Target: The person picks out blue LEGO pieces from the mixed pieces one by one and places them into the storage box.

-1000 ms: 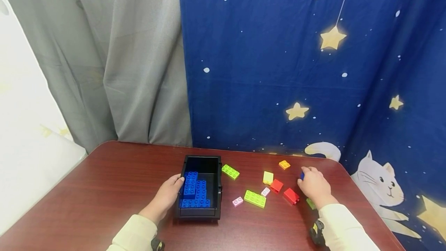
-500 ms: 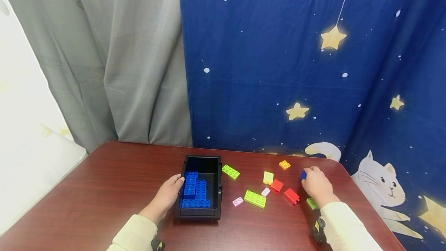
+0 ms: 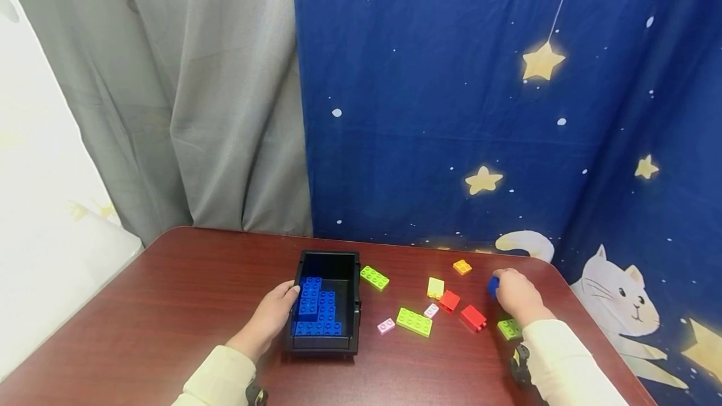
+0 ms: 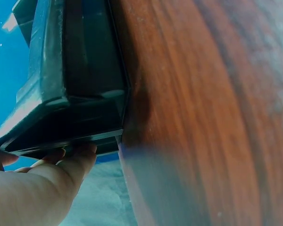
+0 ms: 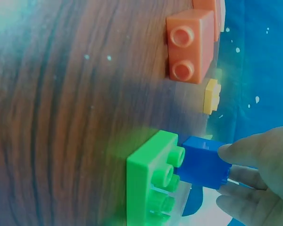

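Note:
A black plastic bin (image 3: 321, 344) stands on the table with several blue building bricks (image 3: 324, 312) inside. My left hand (image 3: 273, 313) grips the bin's left side, thumb at the rim; in the left wrist view its fingers (image 4: 75, 165) press on the outer wall. At the right of the table, my right hand (image 3: 519, 296) pinches a blue brick (image 5: 203, 160) between thumb and fingers. A lime-green brick (image 5: 144, 179) lies just beside it, below my right hand in the head view (image 3: 509, 329).
Between the hands lie two red bricks (image 3: 473, 317), a yellow brick (image 3: 435, 287), an orange brick (image 3: 462, 267), two pink bricks (image 3: 386, 326) and two more lime-green bricks (image 3: 414, 322). Grey and blue curtains (image 3: 395, 111) hang behind the table (image 3: 186, 306).
My right hand has shifted slightly to the right, so more of the blue brick and the nearby lime-green brick shows. The left hand and bin stay in place.

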Demonstrator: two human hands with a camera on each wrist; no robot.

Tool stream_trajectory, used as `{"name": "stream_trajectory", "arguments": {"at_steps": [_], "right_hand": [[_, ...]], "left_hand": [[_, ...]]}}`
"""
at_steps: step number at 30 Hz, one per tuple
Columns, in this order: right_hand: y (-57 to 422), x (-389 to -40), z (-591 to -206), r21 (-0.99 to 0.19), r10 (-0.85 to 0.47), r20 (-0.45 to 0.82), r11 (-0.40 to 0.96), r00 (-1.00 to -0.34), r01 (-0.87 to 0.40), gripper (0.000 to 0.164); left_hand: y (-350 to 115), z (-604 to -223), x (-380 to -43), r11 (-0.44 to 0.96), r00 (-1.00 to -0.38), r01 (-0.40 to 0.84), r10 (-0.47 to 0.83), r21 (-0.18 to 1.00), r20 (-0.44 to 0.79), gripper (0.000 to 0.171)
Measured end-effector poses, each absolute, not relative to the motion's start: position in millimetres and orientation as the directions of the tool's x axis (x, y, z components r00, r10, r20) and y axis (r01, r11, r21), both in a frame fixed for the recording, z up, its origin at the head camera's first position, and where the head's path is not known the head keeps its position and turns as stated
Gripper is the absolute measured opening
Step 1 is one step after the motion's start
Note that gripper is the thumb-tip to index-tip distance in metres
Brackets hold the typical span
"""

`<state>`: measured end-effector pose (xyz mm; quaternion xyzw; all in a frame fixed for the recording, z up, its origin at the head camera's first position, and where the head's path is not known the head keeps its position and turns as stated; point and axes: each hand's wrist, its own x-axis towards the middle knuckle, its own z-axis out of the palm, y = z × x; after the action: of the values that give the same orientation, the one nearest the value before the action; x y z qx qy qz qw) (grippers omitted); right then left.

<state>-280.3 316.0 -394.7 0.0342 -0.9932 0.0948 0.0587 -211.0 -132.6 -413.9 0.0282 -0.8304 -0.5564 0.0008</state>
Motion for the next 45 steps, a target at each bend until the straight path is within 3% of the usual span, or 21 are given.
{"name": "stream_trajectory", "arguments": {"at_steps": [21, 45], "right_hand": [[324.5, -289.4, -394.5, -0.163, -0.121, 0.027, 0.979, -0.992, -0.124, 0.035], [321.0, -282.3, -394.4, -0.151, -0.112, 0.103, 0.98, -0.988, -0.127, 0.033]], "left_hand": [[-132.6, -413.4, -211.6, 0.371, -0.998, -0.053, -0.048, 0.927, -0.038, 0.05], [-131.9, -414.3, -210.0, 0.365, -0.999, -0.042, -0.045, 0.93, -0.027, 0.049]]}}
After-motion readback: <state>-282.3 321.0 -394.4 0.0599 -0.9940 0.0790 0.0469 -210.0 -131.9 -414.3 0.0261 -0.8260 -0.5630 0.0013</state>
